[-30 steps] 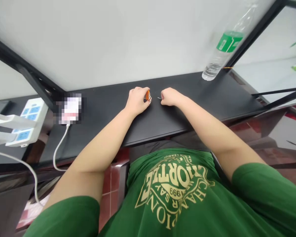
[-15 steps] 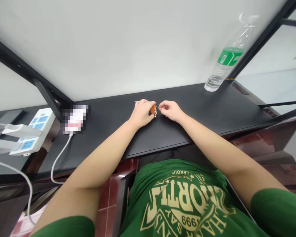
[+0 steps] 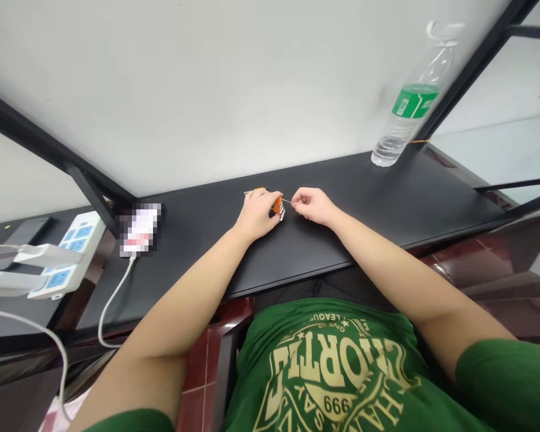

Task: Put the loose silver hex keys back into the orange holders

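My left hand (image 3: 257, 215) is wrapped over an orange-and-black holder (image 3: 277, 205) on the black desk, which looks like a hex key set. Several short metal ends stick out of its right side, and a bit of orange and metal shows beyond my fingers at the upper left. Most of the holder is hidden under the palm. Just to the right, my right hand (image 3: 314, 206) pinches the end of a thin metal rod (image 3: 287, 201), probably a hex key. The rod spans the small gap between the hands, its left end at the holder.
A clear water bottle (image 3: 407, 117) with a green label stands at the back right of the desk (image 3: 198, 240). On the left lie a blurred-out device (image 3: 140, 231) on a white cable and a white power strip (image 3: 72, 255) with plugged-in chargers. Black frame bars rise on both sides.
My right hand has shifted slightly away from the left, and more of the thin rod shows between them. The holder has tilted a little under my left hand. The camera view has shifted slightly.
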